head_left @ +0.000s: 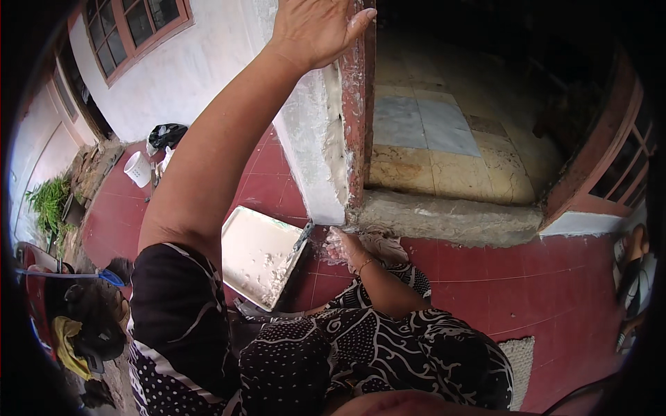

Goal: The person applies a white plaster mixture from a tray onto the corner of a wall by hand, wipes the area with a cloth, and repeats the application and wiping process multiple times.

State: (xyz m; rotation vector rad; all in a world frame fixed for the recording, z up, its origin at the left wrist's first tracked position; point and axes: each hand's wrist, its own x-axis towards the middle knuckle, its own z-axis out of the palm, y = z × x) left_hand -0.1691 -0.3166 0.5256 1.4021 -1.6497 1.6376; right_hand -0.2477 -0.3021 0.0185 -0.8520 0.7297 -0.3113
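My left arm reaches up across the view. My left hand (313,31) is at the top, over the edge of the white wall (309,159) and the worn reddish door post (355,104). Its thumb is stretched out; the other fingertips are cut off by the frame. Low down, my right hand (345,248) is close to the foot of the post, smeared with white paste, its fingers loosely apart and nothing plainly held. Left of it lies a shallow rectangular tray (253,243) of creamy white paste, lumpy at its near right side. Pale, rough filler (335,132) runs along the wall's edge.
A rough concrete sill (451,216) crosses the doorway, with tiled floor (454,163) beyond it. Red floor tiles (485,277) surround me. At the left stand a white bucket (138,170), a black plastic bag (166,136) and green plants (48,203). A woven mat (519,367) lies at lower right.
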